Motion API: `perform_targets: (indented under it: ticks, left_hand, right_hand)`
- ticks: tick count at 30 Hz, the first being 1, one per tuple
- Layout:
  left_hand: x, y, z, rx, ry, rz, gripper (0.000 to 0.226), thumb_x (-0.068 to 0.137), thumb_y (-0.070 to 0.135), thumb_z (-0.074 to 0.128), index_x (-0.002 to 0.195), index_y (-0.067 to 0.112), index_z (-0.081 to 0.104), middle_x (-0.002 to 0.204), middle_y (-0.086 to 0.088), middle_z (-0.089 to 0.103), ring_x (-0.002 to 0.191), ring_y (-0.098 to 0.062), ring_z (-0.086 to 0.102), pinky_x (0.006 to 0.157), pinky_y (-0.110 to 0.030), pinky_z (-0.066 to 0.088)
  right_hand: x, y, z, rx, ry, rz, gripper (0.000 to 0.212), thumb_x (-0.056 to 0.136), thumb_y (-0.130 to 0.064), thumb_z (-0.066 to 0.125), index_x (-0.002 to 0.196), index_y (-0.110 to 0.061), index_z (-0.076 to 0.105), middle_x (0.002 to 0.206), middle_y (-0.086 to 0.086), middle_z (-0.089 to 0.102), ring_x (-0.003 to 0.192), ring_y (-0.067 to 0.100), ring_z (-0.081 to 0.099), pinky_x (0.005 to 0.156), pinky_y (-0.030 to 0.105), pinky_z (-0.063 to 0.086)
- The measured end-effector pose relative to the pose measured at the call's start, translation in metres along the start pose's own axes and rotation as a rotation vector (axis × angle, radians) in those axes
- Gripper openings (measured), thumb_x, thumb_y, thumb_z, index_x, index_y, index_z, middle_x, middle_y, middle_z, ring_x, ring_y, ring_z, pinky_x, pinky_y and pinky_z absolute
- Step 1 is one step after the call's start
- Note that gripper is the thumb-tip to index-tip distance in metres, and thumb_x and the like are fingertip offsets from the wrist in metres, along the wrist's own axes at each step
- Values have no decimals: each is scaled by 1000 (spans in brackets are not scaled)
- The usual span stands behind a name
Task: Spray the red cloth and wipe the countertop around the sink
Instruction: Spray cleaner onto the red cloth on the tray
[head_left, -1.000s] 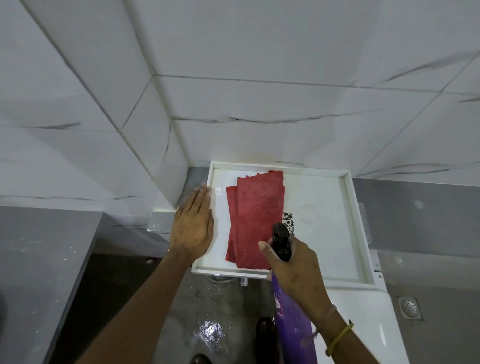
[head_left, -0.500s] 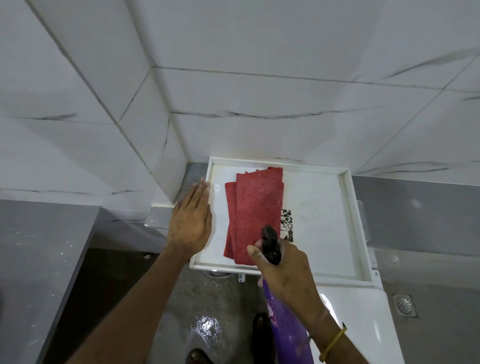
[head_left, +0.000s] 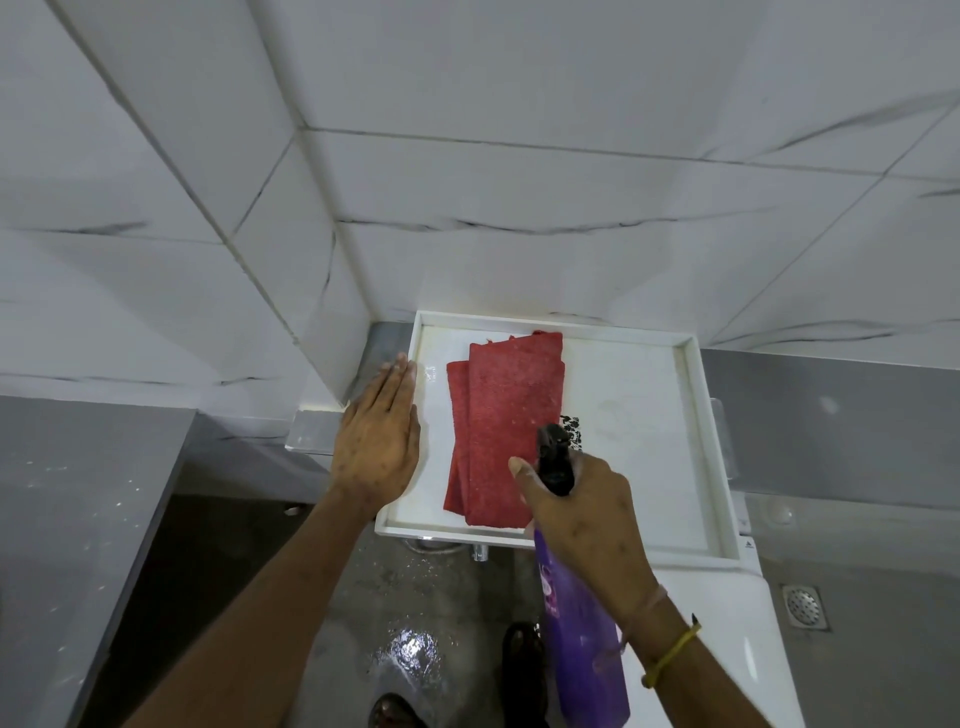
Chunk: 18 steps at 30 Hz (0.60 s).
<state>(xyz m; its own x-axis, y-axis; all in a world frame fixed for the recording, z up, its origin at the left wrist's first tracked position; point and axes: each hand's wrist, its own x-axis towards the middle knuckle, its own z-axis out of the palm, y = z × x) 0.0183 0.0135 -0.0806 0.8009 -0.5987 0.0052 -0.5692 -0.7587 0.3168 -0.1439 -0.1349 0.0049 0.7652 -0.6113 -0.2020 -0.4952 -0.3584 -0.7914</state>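
**Spray bottle held over a folded red cloth on a white tray**

Head view. Where two marble-patterned wall tiles meet in a corner, a white rimmed tray sits level, and the red cloth lies on its left half, folded into a long strip with a second layer showing along its left edge. The cloth runs from near the tray's far rim to near its front rim. Just beside the cloth's right edge, a small black patterned mark shows on the tray floor. The left hand lies flat, palm down, on the tray's left rim, its fingers straight and pressed together, holding nothing; it is close to the cloth but apart from it. The right hand is wrapped around the neck of a purple spray bottle, fingers clamped on it, with the index finger extended forward beside the black spray head. The nozzle sits above the cloth's near right corner. A yellow band circles the right wrist. A grey tabletop occupies the left side. Below the tray, the wet floor glistens, and a round drain grate is set in it at the far right. Two dark shoes appear at the lower edge.
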Motion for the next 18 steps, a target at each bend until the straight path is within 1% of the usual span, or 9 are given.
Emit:
perform_targets:
  ticks: [2,3,5,7,8,10,12,17,18]
  left_hand:
    - [0,0,0,10,6,4,61,94,36,20,149,10,16,160,-6,17,148,-20,11,122,-40,13]
    - [0,-1,1,16,9,5,60,95,36,21,149,10,16,160,-6,17,147,-19,11,121,-38,12]
    - [0,-1,1,19,19,7,60,95,35,22,149,10,17,159,-6,18,147,-19,12,120,-36,10]
    - [0,0,1,20,27,8,59,95,34,23,149,9,18,159,-6,19,147,-19,13,119,-34,9]
    - [0,-1,1,20,29,9,59,95,35,23,149,10,18,159,-6,19,147,-19,12,118,-34,8]
    - [0,0,1,16,23,6,60,95,36,22,149,11,17,159,-6,18,147,-19,12,119,-34,7]
    - [0,0,1,6,20,5,60,95,36,21,149,10,17,159,-6,18,147,-20,12,120,-36,9]
    - [-1,1,-2,-12,25,8,59,95,34,23,148,9,19,159,-7,20,147,-21,15,121,-40,15]
    - [-1,1,-2,-10,26,10,59,95,33,23,148,8,19,159,-7,20,147,-21,15,121,-39,14]
  right_hand:
    - [6,-2,0,50,-30,8,30,83,-47,63,80,-17,63,64,-2,67,54,9,66,52,6,44]
    - [8,-3,0,73,-51,15,31,83,-46,63,83,-15,63,63,-3,66,51,6,66,50,5,44]
    - [10,-4,1,33,-39,18,32,84,-44,64,78,-13,61,58,-9,58,47,2,59,47,4,42]
    - [8,-3,3,-32,-14,19,31,84,-45,64,74,-15,60,59,-13,54,52,1,52,52,8,41]
    - [5,-2,4,-32,-17,21,30,83,-46,64,75,-18,60,60,-14,55,57,0,53,56,11,43]
    - [-4,1,6,13,-48,29,24,81,-49,64,78,-26,61,66,-14,61,63,1,60,60,11,46]
    - [-16,5,8,31,-88,51,22,81,-50,63,75,-30,58,68,-10,65,67,10,66,62,15,48]
    - [-39,17,12,-3,-52,104,28,80,-49,65,65,-28,55,61,-6,66,62,12,66,58,12,46]
    - [-41,20,12,11,-47,113,27,80,-49,66,65,-28,56,60,-5,66,62,13,67,61,15,48]
